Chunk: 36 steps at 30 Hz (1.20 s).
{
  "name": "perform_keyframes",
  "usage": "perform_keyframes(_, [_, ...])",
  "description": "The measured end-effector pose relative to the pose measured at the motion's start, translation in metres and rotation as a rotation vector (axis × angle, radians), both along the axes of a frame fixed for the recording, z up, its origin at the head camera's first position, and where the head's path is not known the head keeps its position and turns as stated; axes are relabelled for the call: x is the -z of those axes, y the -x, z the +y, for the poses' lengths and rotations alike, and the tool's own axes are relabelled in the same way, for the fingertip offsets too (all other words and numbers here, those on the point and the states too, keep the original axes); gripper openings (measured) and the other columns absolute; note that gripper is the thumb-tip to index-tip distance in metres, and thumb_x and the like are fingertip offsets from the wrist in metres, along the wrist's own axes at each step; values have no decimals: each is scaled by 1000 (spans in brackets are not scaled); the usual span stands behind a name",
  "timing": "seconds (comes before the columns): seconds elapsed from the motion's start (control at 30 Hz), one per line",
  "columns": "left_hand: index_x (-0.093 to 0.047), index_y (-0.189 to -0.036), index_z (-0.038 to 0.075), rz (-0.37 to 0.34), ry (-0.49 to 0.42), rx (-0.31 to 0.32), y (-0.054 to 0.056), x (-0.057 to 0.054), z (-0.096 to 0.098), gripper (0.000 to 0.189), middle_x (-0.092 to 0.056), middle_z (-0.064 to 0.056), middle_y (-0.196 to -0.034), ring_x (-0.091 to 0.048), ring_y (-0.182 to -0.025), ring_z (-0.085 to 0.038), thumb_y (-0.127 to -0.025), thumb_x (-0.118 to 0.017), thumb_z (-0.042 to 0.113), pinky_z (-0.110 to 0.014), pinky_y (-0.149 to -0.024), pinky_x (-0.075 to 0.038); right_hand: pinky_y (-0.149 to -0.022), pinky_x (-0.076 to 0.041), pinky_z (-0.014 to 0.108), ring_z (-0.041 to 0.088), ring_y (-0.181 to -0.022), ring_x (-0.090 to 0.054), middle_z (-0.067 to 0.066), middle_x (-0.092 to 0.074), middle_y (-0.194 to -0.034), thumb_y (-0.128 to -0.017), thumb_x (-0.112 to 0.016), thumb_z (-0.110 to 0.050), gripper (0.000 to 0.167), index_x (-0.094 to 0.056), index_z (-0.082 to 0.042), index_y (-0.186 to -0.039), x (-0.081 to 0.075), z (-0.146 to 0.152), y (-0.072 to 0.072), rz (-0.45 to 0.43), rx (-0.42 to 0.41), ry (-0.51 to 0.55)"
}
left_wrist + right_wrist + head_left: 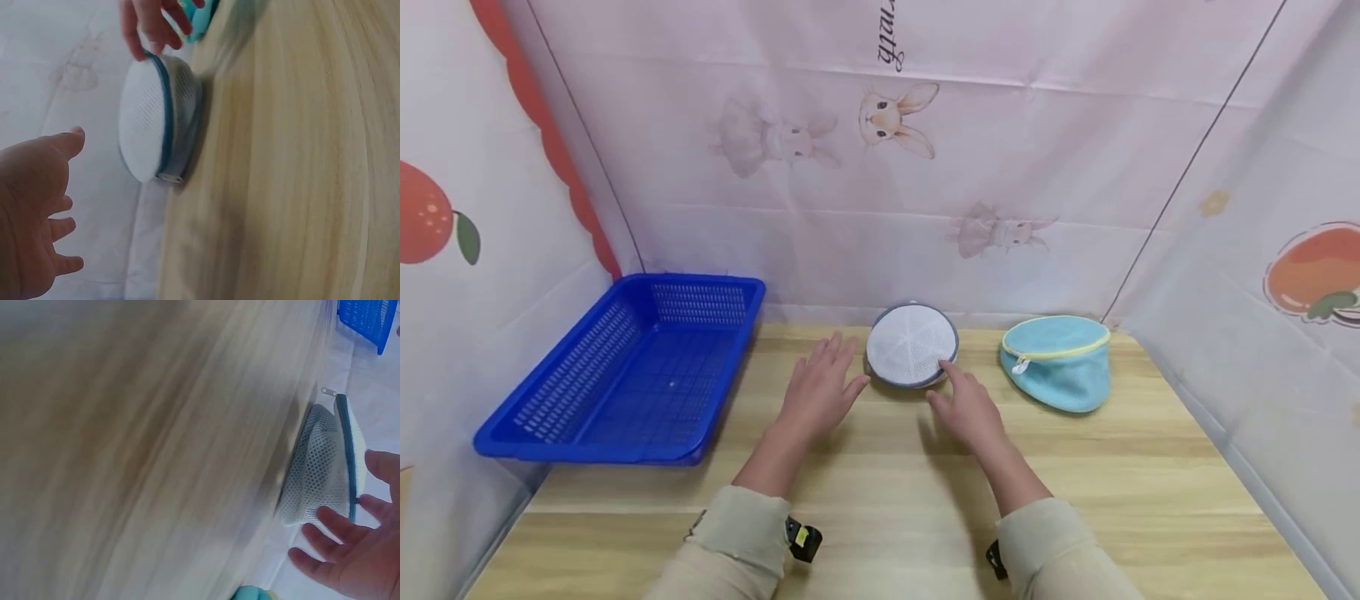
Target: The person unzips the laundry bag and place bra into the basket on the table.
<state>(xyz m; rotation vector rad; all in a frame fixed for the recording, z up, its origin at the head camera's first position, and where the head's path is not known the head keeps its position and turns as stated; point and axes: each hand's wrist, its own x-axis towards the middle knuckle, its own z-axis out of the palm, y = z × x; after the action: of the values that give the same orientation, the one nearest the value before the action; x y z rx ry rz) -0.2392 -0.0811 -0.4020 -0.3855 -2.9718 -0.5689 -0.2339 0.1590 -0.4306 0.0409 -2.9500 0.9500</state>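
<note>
Two grips were shown in the head view: the left grip (820, 392), spread, was seen just beside a round white mesh pouch with blue piping (912, 343) on the pale wooden worktop (880, 517); its rim was touched by the right grip (972, 408). In the left wrist view, light, hardly slippery fabric was suggested. In the right wrist view, right fingers were spread, pinching nothing; soft walls looked rumpled, so the firmer-looking rim was judged best held.

Both forearms (777, 461) outstretched, left hand (820, 390) — fingers (829, 348) extended, thumb (855, 389) apart, right hand (970, 407) — spread, slightly bent
</note>
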Motion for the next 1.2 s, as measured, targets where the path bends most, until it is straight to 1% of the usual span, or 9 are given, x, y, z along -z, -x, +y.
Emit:
perform_keyframes(0.07, [-30,-155,15,2,-3,3,3,7,0,66,-23,-14,-162,-19,-150,-34,-100,-52,43,-61,-117,-21,-105,-41,58,40,-130,-49,21,-53,-140,-95,-62,-33,60,-42,-16,-149,3,-1,3,-14,5,55])
perform_keyframes(0.2, [-36,-152,10,60,-10,38,11,18,3,63,-34,-13,-158,-29,-147,-33,-99,-57,38,-56,-116,-29,-102,-45,55,38,-122,-56,20,-60,-132,-95,-63,-30,56,-46,-14,-146,5,-4,9,0,24,161])
perform_keyframes(0.4, [-48,-145,12,141,-38,99,21,32,14,56,-46,-12,-149,-39,-141,-30,-94,-66,29,-52,-111,-38,-93,-52,47,31,-106,-65,18,-67,-115,-93,-65,-24,48,-54,-9,-137,11,-9,15,46,71,292])
perform_keyframes(0.57, [-55,-139,12,186,-56,113,23,46,21,53,-51,-12,-145,-45,-136,-29,-90,-72,23,-50,-109,-40,-84,-53,36,23,-94,-64,11,-69,-100,-88,-72,-24,32,-69,-9,-116,15,-11,18,98,189,400])
perform_keyframes(0.7, [-60,-134,12,232,-83,133,24,52,28,50,-53,-11,-144,-48,-134,-29,-88,-75,21,-49,-109,-39,-73,-52,26,15,-79,-62,7,-69,-86,-83,-77,-18,21,-72,-6,-100,15,-12,19,108,287,575])
perform_keyframes(0.83, [-64,-128,13,301,-97,134,22,54,31,45,-56,-10,-141,-50,-133,-29,-86,-76,18,-48,-109,-39,-72,-57,29,13,-71,-62,4,-66,-79,-82,-73,-6,17,-69,1,-97,10,-13,18,42,346,825])
perform_keyframes(0.97, [-69,-120,13,398,-120,129,20,55,30,39,-61,-9,-135,-54,-128,-28,-82,-78,12,-47,-107,-42,-73,-59,34,14,-67,-62,2,-62,-77,-85,-65,-4,15,-64,3,-98,6,-11,16,-57,360,995])
perform_keyframes(1.1, [-73,-109,12,506,-151,157,19,54,29,30,-67,-5,-122,-59,-120,-25,-80,-79,9,-44,-104,-45,-67,-58,31,15,-63,-61,3,-60,-73,-89,-60,-7,13,-60,5,-96,5,-7,14,-104,353,1060])
perform_keyframes(1.2, [-74,-101,12,575,-161,180,17,53,28,22,-70,-3,-111,-62,-113,-24,-79,-80,10,-43,-100,-47,-64,-56,28,13,-61,-60,2,-60,-72,-91,-60,-9,16,-60,4,-100,5,-5,12,-119,344,1007])
